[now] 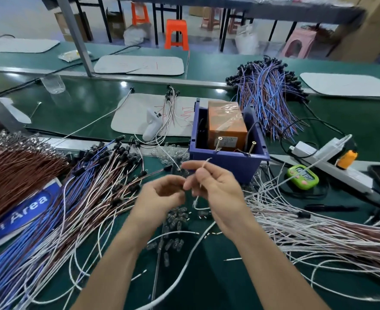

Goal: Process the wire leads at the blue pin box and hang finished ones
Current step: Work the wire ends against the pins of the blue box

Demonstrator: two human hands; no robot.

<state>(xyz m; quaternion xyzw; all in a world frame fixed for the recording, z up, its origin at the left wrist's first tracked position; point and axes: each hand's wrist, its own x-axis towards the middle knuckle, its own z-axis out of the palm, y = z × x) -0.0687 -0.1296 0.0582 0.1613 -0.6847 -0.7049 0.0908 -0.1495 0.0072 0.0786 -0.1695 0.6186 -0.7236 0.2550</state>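
an assembly-line workshop: long green benches (207, 63), heaped wire leads (271, 101), plastic stools (176, 33)

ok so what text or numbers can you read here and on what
"Area": blue sign at left, its start hidden.
Green timer: digits too blurred to read.
Orange box label: too small to read.
Red scrawl on grey mat: illegible.

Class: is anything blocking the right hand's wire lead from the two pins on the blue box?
Nothing visible does. The right hand pinches the wire lead just in front of the blue box; only open air lies between its tip and the pins.
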